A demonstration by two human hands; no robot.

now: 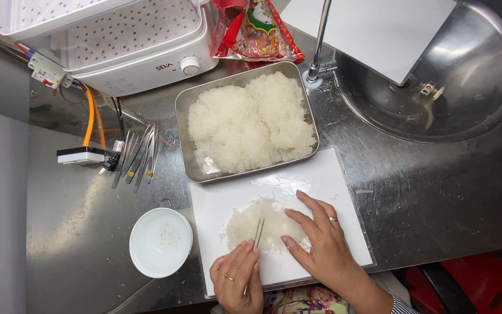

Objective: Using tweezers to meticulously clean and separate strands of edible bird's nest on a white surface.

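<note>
With the small white bowl low left of centre, the left hand pinches tweezers over the translucent white clump on the white cutting board, right hand flat and empty on it; I judge wet strands could slide onto the desk.

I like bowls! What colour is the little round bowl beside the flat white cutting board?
White, the small round bowl shows best in the head view.

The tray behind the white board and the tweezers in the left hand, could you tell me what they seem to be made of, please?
The tray looks like brushed stainless steel: grey, dull sheen, rolled rim. The tweezers in the left hand also seem metal, thin, silvery and shiny, though too small to be sure.
</note>
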